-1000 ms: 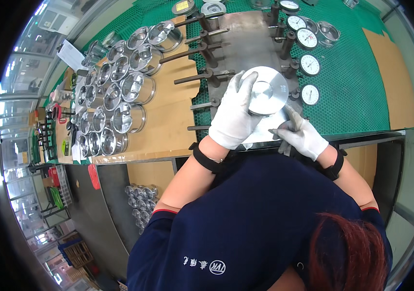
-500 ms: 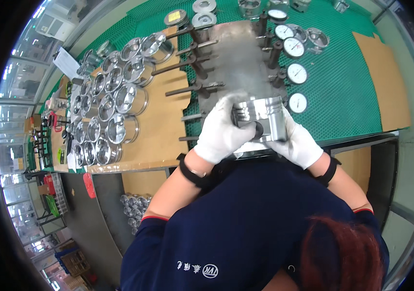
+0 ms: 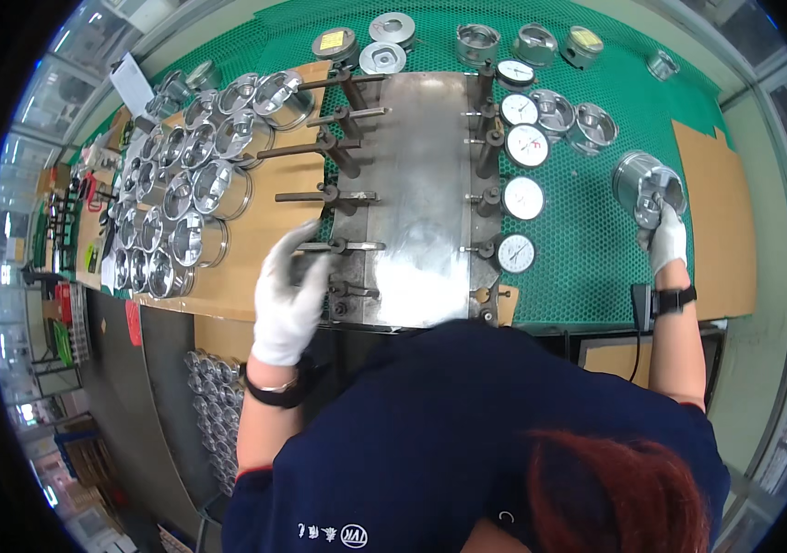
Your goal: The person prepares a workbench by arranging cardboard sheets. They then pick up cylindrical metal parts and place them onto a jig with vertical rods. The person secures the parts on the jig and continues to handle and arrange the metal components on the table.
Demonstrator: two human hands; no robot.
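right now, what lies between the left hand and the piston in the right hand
In the head view, from left hand to piston: rods, a metal plate, white-faced dial gauges, then green mat.

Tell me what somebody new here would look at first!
Probably the crowd of shiny metal pistons on the brown cardboard at the left. Next, maybe the round white dials, lined up like clocks along the right side of the steel plate. Farther right, at the green mat, the white-gloved right hand grips one big piston.
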